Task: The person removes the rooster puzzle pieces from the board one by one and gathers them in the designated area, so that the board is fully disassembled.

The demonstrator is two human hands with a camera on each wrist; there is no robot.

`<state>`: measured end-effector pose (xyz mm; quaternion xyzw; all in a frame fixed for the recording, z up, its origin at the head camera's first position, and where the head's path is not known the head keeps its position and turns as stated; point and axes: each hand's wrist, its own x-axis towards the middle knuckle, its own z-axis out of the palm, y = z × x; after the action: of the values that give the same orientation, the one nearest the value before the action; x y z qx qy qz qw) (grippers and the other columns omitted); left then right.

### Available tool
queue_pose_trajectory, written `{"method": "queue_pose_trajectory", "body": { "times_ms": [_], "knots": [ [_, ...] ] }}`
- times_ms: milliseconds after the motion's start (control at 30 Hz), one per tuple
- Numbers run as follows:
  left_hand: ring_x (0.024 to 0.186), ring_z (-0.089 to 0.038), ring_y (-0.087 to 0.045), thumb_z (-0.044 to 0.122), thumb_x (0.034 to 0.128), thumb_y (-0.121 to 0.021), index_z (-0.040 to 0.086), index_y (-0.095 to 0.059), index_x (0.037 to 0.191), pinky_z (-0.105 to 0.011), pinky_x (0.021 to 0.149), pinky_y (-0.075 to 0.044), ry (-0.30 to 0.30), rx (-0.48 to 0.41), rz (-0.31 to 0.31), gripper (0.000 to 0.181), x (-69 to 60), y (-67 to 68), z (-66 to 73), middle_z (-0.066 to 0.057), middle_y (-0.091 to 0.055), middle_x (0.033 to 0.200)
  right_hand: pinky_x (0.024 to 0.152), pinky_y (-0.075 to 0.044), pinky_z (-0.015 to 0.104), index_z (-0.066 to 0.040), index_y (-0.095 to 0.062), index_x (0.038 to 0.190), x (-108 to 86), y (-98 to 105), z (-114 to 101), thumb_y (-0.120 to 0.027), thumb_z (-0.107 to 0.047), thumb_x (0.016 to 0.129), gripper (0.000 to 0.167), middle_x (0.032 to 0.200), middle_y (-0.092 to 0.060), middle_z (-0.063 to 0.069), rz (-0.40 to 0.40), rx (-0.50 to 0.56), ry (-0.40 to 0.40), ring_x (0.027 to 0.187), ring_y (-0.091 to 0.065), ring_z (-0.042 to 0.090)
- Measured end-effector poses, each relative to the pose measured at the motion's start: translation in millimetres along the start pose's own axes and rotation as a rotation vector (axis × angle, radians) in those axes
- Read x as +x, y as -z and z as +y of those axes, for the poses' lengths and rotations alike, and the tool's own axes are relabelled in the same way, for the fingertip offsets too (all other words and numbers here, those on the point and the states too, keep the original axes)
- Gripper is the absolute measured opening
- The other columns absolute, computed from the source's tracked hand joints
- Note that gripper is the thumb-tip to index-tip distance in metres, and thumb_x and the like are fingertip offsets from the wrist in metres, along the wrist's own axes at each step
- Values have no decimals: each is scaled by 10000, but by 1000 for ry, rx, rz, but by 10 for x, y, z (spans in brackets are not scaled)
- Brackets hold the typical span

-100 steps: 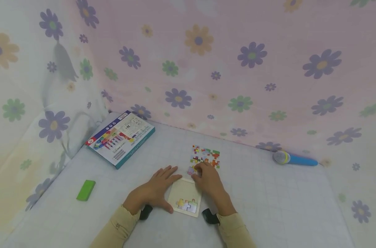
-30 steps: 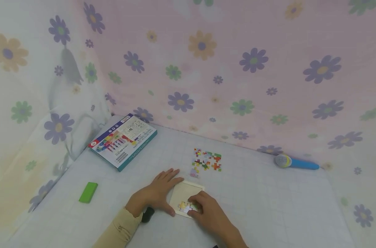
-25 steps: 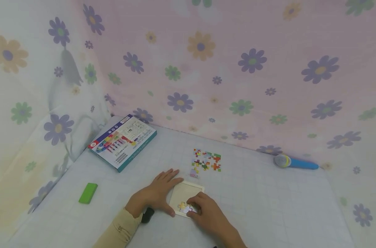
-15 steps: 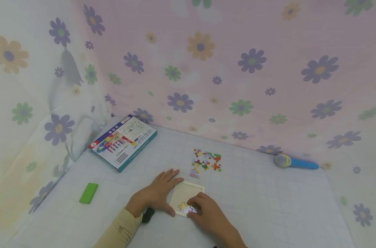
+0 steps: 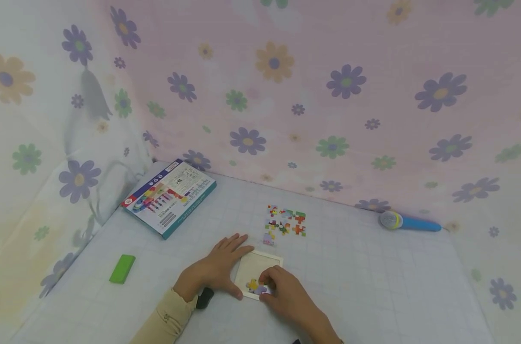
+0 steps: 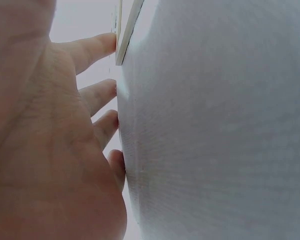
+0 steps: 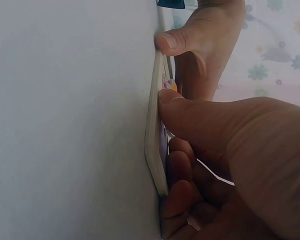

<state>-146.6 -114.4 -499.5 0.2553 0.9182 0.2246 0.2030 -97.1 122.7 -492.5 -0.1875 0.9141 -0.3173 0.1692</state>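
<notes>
At the near edge of the table a shallow square puzzle tray point(image 5: 257, 262) lies flat. Joined jigsaw pieces point(image 5: 253, 286), yellow and lavender, are at its near side. My right hand point(image 5: 288, 291) pinches a jigsaw piece there between thumb and curled fingers, which hide most of it. In the right wrist view, a yellow-tipped piece point(image 7: 173, 86) stands up above the tray rim beside the thumb. My left hand point(image 5: 217, 267) is spread along the tray's left side, with thumb and index finger touching its edge. The left wrist view shows its fingers point(image 6: 97, 50) extended, one at the tray corner.
Several loose jigsaw pieces point(image 5: 284, 222) lie in rows beyond the tray. A boxed set point(image 5: 170, 198) rests at the back left, a green block point(image 5: 122, 268) at the left, and a blue toy microphone point(image 5: 415, 223) at the back right against the flowered cloth.
My right hand has come from the loose pieces to the tray's near right part. Most recently, the pieces in the tray have shifted and lost their glare. My left hand stays in place.
</notes>
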Motion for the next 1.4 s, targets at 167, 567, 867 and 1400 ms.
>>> {"method": "queue_pose_trajectory", "body": {
  "times_ms": [167, 567, 867, 1400],
  "knots": [
    [1605, -322, -96, 569, 631, -923, 225, -363, 1580, -563, 1307, -108, -4, -15, 3, 1155, -4, 10, -2, -60, -165, 1726, 805, -546, 232, -241, -643, 1049, 1, 13, 2, -822, -191, 853, 270, 1010, -613, -144, -3, 17, 17, 892, -542, 7],
    [1603, -334, -101, 568, 631, -922, 212, -358, 1582, -562, 1307, -107, -19, -11, 9, 1161, -12, 32, 12, -70, -168, 1725, 752, -532, 188, -229, -642, 1058, -21, 45, 40, -812, -157, 860, 271, 993, -604, -128, 22, 1, 125, 851, -526, -18],
    [1600, -346, -109, 555, 625, -928, 202, -366, 1577, -568, 1305, -109, -21, -26, 9, 1161, -21, 20, 11, -83, -172, 1722, 737, -519, 182, -233, -675, 1065, -16, 54, 48, -813, -151, 857, 263, 972, -636, -138, -12, 71, 93, 837, -539, -9],
    [1603, -334, -98, 567, 632, -918, 206, -353, 1585, -562, 1308, -101, -27, -22, 5, 1166, -24, 2, -14, -75, -162, 1726, 824, -547, 234, -226, -715, 1118, -41, 7, 31, -818, -245, 857, 281, 1061, -671, -144, 36, -64, 178, 900, -546, -33]
  ]
}}
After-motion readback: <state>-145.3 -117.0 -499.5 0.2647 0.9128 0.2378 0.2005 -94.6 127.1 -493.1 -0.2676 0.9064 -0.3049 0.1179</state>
